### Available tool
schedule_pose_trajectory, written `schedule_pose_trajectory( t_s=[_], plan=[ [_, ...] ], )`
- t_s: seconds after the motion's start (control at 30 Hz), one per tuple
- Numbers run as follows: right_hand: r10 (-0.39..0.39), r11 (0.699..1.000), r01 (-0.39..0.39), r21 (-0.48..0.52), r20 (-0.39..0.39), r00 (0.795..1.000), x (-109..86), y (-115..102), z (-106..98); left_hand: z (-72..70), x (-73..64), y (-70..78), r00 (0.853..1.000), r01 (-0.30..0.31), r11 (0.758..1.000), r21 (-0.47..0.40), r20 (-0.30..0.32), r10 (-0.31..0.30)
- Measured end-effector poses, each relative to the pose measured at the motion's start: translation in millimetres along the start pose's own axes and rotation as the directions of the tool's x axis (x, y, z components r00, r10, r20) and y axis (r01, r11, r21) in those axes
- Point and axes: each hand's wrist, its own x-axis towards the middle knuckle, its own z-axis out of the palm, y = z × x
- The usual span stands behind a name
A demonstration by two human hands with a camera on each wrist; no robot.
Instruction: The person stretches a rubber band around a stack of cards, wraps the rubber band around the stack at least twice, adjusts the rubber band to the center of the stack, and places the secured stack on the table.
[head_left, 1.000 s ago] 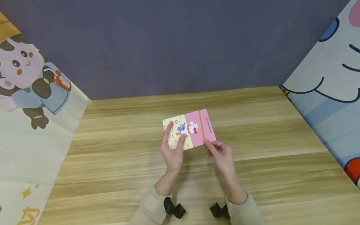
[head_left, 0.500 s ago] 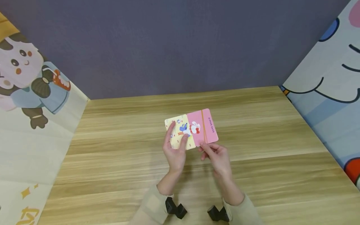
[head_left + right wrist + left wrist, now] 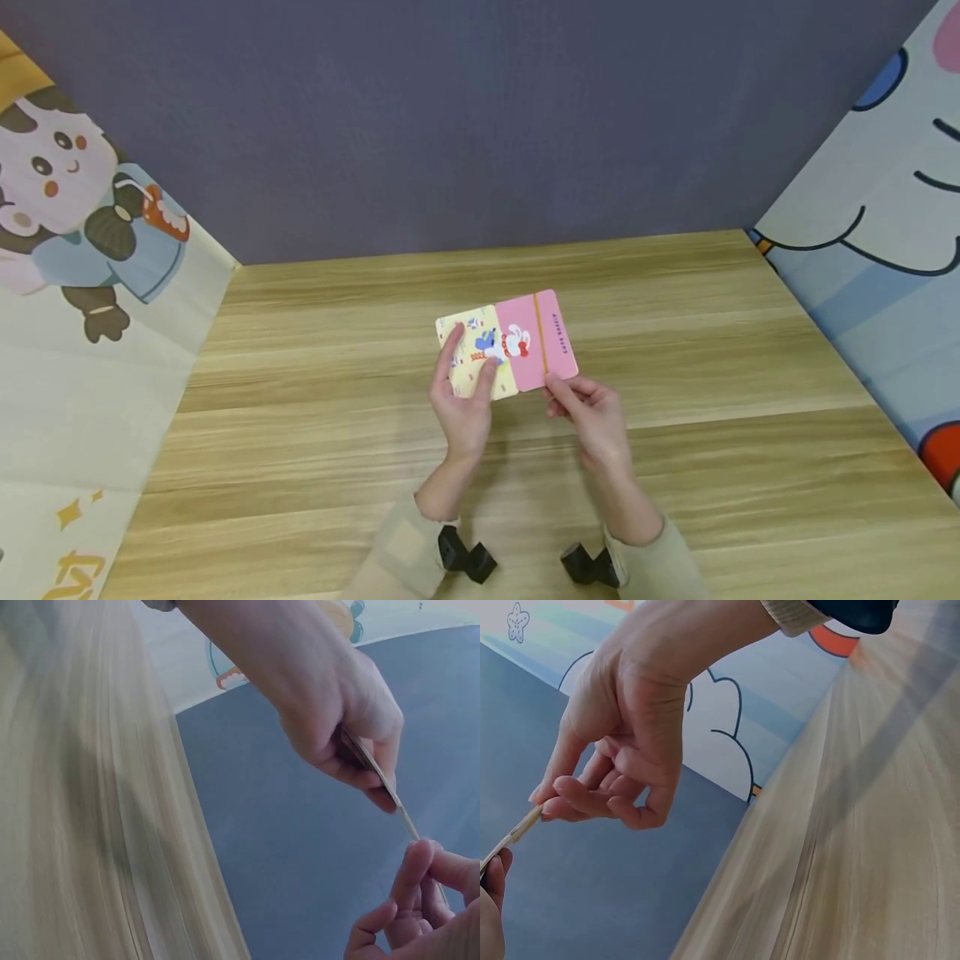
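Observation:
A small notebook (image 3: 517, 342), pale yellow on the left and pink on the right with a white rabbit, is held above the table in the head view. An orange elastic band (image 3: 541, 333) runs across its pink part. My left hand (image 3: 463, 412) grips the yellow end, thumb and one finger on the front. At the lower edge, near the band's end, my right hand (image 3: 596, 417) pinches with thumb and fingers. Whether the band itself is in that pinch cannot be told. Edge-on, the notebook (image 3: 405, 821) shows between both hands in the right wrist view.
Beneath the hands lies a wood-grain table (image 3: 315, 450). A dark blue-grey wall (image 3: 480, 125) rises behind it. Cartoon-printed panels, a left panel (image 3: 97, 375) and a right panel (image 3: 847, 308), flank the table.
Half a second ago my right hand was farther left along the notebook's lower edge; it has moved back right to the band's end. The notebook has shifted slightly left since then.

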Motion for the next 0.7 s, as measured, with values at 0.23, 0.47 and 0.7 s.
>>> schedule_pose_trajectory(
  t_s=[0.23, 0.47, 0.7],
  plan=[
    [0.038, 0.997, -0.034, -0.064, 0.063, 0.997, -7.1, 11, 16, 7.0, -4.4, 2.1, 0.999, 0.002, 1.0, -0.027, 0.052, -0.001],
    [-0.025, 0.998, 0.037, -0.058, 0.189, 0.982, -13.3, -15, 14, 3.9, -3.5, 1.7, 0.998, -0.009, 1.0, 0.008, 0.065, 0.009],
    [-0.086, 0.994, 0.099, -0.054, 0.202, 0.976, -5.4, -48, 1, -2.8, 0.1, 1.4, 0.996, -0.032, 0.998, 0.061, 0.088, 0.026]
  ],
)
